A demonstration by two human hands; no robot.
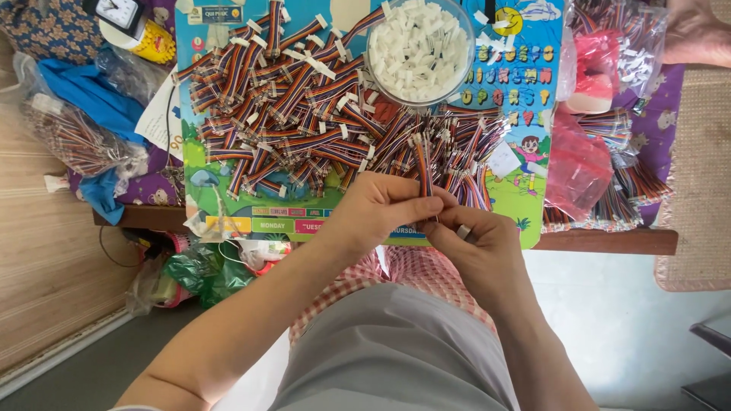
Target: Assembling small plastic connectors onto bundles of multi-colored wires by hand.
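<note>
My left hand (381, 209) and my right hand (476, 243) meet at the table's near edge and together pinch one short multicoloured ribbon cable (423, 167), which stands up between the fingertips. A ring shows on my right hand. Just beyond lies a heap of similar ribbon cables with white connectors (282, 99) on the left and a heap of bare-ended ribbon cables (457, 152) on the right. A clear round bowl (373, 65) full of small white plastic connectors sits behind them.
A colourful children's poster (525, 76) covers the low wooden table (609, 242). Plastic bags of more cables (609, 137) lie right; another bag (72, 137) and blue cloth (87, 91) lie left. A clock (118, 11) stands far left. Green bags (202, 274) sit under the table.
</note>
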